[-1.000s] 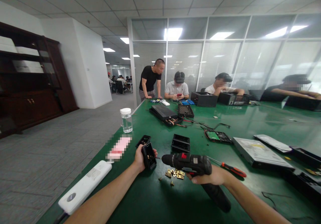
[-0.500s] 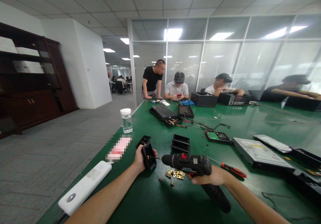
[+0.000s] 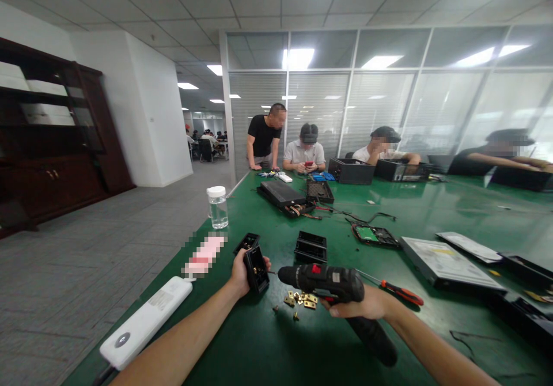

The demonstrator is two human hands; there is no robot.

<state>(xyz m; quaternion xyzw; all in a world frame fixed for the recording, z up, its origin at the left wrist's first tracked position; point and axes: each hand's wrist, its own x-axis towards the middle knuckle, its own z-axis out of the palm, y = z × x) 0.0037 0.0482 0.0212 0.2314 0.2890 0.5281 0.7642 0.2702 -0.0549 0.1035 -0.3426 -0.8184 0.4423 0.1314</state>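
My left hand (image 3: 242,272) is closed around a small black plastic box (image 3: 258,269), tilted so its hollow side with brass-coloured bits inside faces right. In my right hand (image 3: 367,304) is a black cordless drill (image 3: 328,281), pointing left. Its thin bit reaches to the right edge of the box; whether it touches a screw I cannot tell. Below the drill's nose lie several brass plates (image 3: 309,301) and a couple of loose screws (image 3: 296,316). Another black box (image 3: 248,242) lies just behind my left hand, and more black boxes (image 3: 311,249) stand beyond the drill.
On the left are a white power strip (image 3: 149,317) and a clear jar with a white lid (image 3: 218,208). A red-handled screwdriver (image 3: 401,292) lies right of the drill, near a metal drive unit (image 3: 449,265). An opened device with a green board (image 3: 374,234) sits farther back. Several people are across the table.
Almost nothing differs. My hands, the box and the drill hold nearly the same place; the standing person across the table has shifted slightly right.
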